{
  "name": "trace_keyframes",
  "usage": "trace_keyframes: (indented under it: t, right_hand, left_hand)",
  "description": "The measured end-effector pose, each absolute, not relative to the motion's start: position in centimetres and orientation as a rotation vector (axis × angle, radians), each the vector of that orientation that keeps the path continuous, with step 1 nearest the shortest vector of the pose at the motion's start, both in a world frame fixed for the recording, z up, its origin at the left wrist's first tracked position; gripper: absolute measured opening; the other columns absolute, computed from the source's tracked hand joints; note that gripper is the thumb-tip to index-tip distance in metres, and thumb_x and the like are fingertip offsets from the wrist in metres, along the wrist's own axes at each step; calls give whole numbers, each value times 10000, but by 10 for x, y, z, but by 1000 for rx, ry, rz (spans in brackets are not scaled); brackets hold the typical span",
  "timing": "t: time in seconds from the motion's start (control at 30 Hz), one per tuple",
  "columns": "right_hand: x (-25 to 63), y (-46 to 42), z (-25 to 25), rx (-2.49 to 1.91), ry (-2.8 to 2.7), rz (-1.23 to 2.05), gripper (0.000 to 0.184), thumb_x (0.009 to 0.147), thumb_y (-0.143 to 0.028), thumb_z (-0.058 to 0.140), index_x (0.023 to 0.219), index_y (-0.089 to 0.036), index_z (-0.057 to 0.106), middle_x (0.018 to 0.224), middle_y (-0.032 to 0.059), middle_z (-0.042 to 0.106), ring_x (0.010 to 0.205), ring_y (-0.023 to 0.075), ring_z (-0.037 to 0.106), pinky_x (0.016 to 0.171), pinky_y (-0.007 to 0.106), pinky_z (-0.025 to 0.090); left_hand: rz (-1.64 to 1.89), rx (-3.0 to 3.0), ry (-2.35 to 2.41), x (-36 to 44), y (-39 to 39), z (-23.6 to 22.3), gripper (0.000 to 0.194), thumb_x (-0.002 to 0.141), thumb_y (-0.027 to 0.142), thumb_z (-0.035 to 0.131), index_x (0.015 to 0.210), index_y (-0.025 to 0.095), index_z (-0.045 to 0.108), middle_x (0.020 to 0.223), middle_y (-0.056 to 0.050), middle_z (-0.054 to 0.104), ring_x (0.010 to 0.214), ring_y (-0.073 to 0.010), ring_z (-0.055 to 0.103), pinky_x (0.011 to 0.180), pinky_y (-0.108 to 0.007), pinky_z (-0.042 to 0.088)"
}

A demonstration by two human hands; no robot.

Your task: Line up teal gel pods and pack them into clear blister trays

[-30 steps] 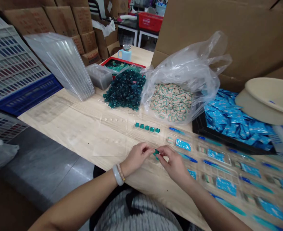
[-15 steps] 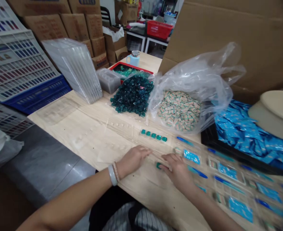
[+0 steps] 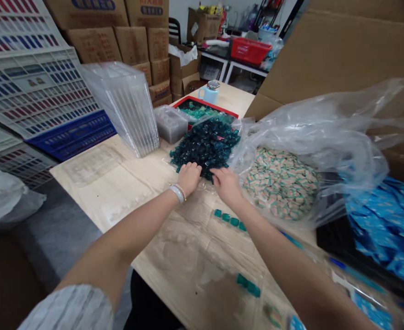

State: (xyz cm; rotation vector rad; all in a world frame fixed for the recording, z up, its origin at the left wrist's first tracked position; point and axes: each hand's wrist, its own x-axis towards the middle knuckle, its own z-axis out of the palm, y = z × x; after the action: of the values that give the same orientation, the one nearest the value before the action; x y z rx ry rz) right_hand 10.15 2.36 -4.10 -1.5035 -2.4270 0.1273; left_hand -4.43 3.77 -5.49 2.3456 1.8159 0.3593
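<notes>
At far left, a white bag [image 3: 9,197] stands beside stacked white crates [image 3: 33,87], with a blue crate [image 3: 74,133] between them and the bench [image 3: 91,192]. Behind rise brown cartons [image 3: 131,45]. On the bench's left part a clear tray [image 3: 90,165] lies flat; farther back, a tall stack of clear trays [image 3: 121,105] leans slightly, with a clear tub [image 3: 170,124] just to its right.

Your left hand [image 3: 190,178] rests at the near edge of the heap of dark green cubes [image 3: 207,142], its fingers bent into them; you cannot tell from this view whether it has hold of one. Behind the heap are a red-rimmed tray [image 3: 218,108] of lighter green pieces and a blue mug [image 3: 210,93]. Your right hand [image 3: 226,184], partly closed, touches the heap's near right edge with thumb and forefinger; whether a cube is pinched there, you cannot tell.

Below your right hand, a row of cubes [image 3: 234,222] runs down to your forearm; nearer you lies a short run of cubes [image 3: 248,285]. To the right, an open plastic bag [image 3: 312,121] holds striped pieces [image 3: 280,183]. At far right, blue packets [image 3: 384,224] fill a black box [image 3: 332,238] before a cardboard sheet [image 3: 353,50].
</notes>
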Motion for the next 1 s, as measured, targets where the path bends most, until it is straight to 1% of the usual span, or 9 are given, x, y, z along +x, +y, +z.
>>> trace_keyframes:
  t: [0.1, 0.2, 0.27, 0.33, 0.43, 0.5, 0.63, 0.8, 1.0]
  right_hand:
    - [85, 63, -52, -1565, -2563, -59, 208, 779, -138, 412, 844, -154, 608, 903, 125, 541, 898, 249, 436, 721, 360, 343]
    - [86, 74, -55, -1549, -2528, 20, 154, 756, -147, 448, 736, -150, 601, 882, 118, 527, 902, 246, 426, 729, 363, 337]
    - [94, 71, -52, -1497, -2350, 299, 113, 740, -176, 479, 727, -157, 589, 864, 86, 525, 875, 214, 442, 733, 339, 346]
    - [104, 62, -48, -1429, -2089, 763, 101, 733, -227, 491, 739, -163, 570, 791, 40, 523, 776, 163, 468, 684, 296, 365]
    - [117, 43, -42, -1334, -1637, 1434, 149, 691, -311, 526, 727, -167, 534, 634, -26, 481, 581, 101, 436, 548, 236, 343]
    - [122, 30, -40, -1311, -1407, 1631, 180, 636, -327, 571, 697, -167, 517, 578, -49, 456, 523, 81, 404, 506, 218, 311]
    - [124, 3, -41, -1345, -1239, 1609, 199, 593, -329, 593, 647, -166, 493, 514, -62, 450, 486, 69, 396, 493, 212, 292]
    - [123, -30, -39, -1391, -1150, 1594, 222, 603, -364, 577, 630, -175, 465, 497, -60, 481, 459, 68, 411, 482, 211, 296]
    - [129, -66, -39, -1289, -1140, 1729, 185, 630, -338, 552, 634, -171, 471, 537, -36, 504, 492, 84, 453, 514, 224, 345]
  left_hand:
    - [472, 2291, 1831, -46, 35, -67, 138, 760, 194, 488, 873, 154, 557, 876, -80, 562, 890, -214, 486, 782, -353, 361]
    - [762, 2073, 1708, -55, 39, -63, 156, 751, 174, 490, 888, 159, 562, 864, -60, 581, 834, -182, 515, 760, -315, 387]
    - [969, 1738, 1596, -56, 39, -57, 224, 744, 149, 479, 955, 156, 552, 856, -46, 587, 767, -153, 533, 712, -286, 410]
    - [1020, 1298, 1418, -52, 35, -52, 256, 744, 129, 458, 983, 141, 549, 799, -37, 591, 674, -124, 539, 635, -261, 425]
    - [933, 804, 1072, -38, 20, -48, 170, 746, 141, 478, 876, 116, 585, 701, -21, 578, 573, -86, 519, 537, -218, 407]
    - [906, 663, 930, -29, 7, -48, 84, 718, 157, 545, 771, 111, 591, 648, 0, 557, 526, -59, 492, 497, -187, 378]
    - [854, 504, 833, -17, -17, -48, 77, 689, 171, 603, 709, 102, 574, 602, 14, 530, 498, -36, 469, 471, -156, 363]
    - [821, 373, 750, -10, -42, -46, 48, 708, 132, 534, 750, 125, 554, 632, -5, 547, 536, -65, 515, 461, -157, 391]
    - [742, 286, 647, -13, -72, -47, 123, 666, 90, 464, 744, 98, 558, 646, -29, 556, 534, -72, 511, 485, -171, 412]
